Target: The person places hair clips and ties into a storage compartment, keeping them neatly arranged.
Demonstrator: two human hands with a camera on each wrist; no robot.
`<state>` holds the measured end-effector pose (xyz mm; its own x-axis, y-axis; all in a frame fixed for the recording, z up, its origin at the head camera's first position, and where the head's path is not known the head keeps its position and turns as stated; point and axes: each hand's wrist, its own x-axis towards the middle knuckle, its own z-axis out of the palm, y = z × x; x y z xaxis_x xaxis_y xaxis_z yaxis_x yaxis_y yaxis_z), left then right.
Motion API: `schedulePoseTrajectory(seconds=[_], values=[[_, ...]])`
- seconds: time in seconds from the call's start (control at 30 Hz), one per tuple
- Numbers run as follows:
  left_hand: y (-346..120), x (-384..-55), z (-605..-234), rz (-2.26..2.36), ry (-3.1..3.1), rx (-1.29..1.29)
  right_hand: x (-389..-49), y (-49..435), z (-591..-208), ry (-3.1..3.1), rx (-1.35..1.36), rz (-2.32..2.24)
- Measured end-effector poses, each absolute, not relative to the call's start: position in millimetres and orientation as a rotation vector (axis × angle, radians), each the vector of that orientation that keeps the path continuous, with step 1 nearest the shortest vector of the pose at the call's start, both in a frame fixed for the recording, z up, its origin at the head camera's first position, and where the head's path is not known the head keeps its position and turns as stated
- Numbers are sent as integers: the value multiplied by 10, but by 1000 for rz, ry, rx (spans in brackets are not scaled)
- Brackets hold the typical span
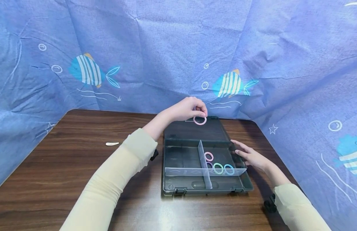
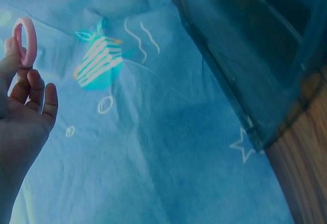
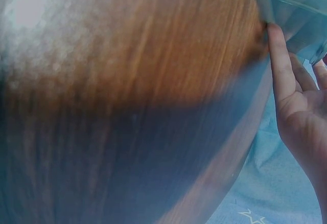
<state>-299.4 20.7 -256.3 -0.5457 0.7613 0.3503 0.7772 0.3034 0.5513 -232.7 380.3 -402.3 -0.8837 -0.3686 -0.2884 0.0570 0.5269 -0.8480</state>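
High over the raised lid of a dark see-through box, my left hand pinches a pink hair tie between thumb and fingertips. In the left wrist view that hair tie stands upright, with the other fingers loosely bent below. My right hand is at the box's right side, its fingers extended along the wall; in the right wrist view a fingertip is right at the box edge. Inside the back right compartment lie a pink hair tie, a purple one, a green one and a blue one.
The box stands on a dark wooden table, with pale dividers splitting it into compartments. A small white hair clip lies to the left. A blue fish-print cloth hangs behind and along the right.
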Motion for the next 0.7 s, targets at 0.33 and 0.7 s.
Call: schedulePoseTrajectory(seconds=[0.33, 0.7], values=[[546, -2995, -2683, -1152, -2471, -1516, -2329, 3801, -4026, 2352, -218, -1301], [888, -3004, -2922, -1308, -2494, -1509, -2342, 3807, -4034, 2311, -228, -1347]])
